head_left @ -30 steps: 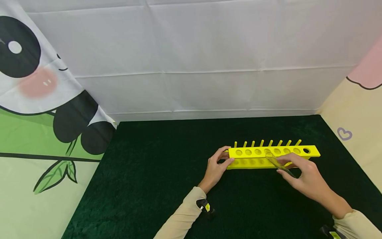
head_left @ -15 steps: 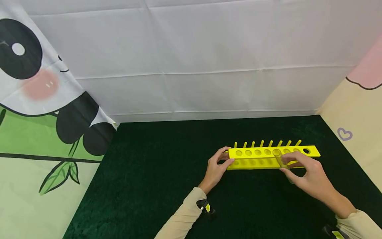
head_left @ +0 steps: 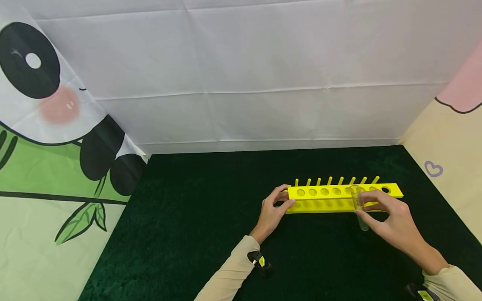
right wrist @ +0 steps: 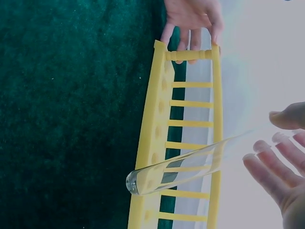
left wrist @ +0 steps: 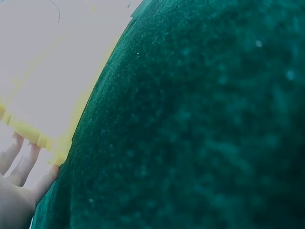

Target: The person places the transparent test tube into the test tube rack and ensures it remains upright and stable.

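A yellow test tube rack stands on the dark green cloth, its upper plate pierced by a row of round holes. My left hand grips the rack's left end, thumb on the near side and fingers at the back; the left wrist view shows its fingers at the washed-out yellow end. A clear glass test tube is pinched between thumb and fingers of my right hand. The tube is held in front of the rack, nearly upright, rounded bottom down, its open mouth overlapping the upper plate in the head view.
Several yellow pegs stick up along the rack's back edge. Green cloth covers the table. A white fabric wall rises behind it, with a panda-print sheet on the left and a cream printed sheet on the right.
My right hand has shifted slightly right, and the test tube has swung from a leftward tilt to nearly upright. The left hand stays on the rack, which has barely moved.
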The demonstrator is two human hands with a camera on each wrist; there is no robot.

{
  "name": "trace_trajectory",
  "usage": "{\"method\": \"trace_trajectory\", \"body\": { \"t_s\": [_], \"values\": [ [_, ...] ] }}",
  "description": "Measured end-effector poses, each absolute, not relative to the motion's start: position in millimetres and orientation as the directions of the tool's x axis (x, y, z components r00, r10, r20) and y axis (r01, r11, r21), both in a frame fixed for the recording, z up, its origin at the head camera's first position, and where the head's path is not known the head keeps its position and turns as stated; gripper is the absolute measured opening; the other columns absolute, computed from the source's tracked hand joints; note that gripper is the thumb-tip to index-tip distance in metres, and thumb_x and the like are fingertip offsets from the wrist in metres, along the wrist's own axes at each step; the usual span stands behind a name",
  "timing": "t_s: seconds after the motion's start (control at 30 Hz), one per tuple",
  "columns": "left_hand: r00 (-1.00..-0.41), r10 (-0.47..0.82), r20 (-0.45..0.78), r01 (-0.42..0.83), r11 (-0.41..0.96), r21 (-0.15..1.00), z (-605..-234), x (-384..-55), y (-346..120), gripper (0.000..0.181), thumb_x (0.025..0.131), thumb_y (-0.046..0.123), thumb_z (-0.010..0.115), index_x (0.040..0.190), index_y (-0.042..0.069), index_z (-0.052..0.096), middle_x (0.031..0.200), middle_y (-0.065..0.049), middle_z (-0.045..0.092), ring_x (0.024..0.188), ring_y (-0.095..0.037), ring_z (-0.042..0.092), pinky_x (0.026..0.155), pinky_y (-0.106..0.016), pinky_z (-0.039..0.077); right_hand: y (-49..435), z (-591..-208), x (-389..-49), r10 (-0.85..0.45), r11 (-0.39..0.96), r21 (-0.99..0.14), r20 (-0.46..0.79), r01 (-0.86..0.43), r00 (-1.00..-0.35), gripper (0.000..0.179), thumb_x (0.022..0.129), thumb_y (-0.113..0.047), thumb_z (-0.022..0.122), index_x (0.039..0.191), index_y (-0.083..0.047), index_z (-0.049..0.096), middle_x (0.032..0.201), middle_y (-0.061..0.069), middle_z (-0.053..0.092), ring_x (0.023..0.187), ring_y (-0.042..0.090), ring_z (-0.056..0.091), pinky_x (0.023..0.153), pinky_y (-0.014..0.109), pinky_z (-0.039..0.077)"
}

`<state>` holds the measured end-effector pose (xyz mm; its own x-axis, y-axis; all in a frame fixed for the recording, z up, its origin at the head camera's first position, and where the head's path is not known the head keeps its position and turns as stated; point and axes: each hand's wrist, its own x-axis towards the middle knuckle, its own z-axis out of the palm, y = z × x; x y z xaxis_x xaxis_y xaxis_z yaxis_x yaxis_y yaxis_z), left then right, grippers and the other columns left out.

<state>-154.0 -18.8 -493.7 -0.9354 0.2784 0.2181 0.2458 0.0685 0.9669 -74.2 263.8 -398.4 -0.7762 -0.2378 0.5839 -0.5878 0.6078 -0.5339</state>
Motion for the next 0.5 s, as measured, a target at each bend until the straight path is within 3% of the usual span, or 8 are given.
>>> {"method": "trace_trajectory", "body": {
  "t_s": [0.5],
  "values": [
    [-0.939,0.279,0.200,0.231,0.082,0.970,-493.5,-153.1,-19.8,0.042,0.092,0.029,0.061,0.132,0.022,0.051,0.116,0.004,0.059,0.100,-0.011,0.057,0.085,-0.038,0.049,272.1,-397.1,-74.0,-0.176,0.531,-0.626,0.578,-0.571,-0.797,0.055,0.060,0.025,0.074,0.109,0.006,0.059,0.097,0.010,0.061,0.088,0.007,0.060,0.072,0.015,0.050]
  ]
}}
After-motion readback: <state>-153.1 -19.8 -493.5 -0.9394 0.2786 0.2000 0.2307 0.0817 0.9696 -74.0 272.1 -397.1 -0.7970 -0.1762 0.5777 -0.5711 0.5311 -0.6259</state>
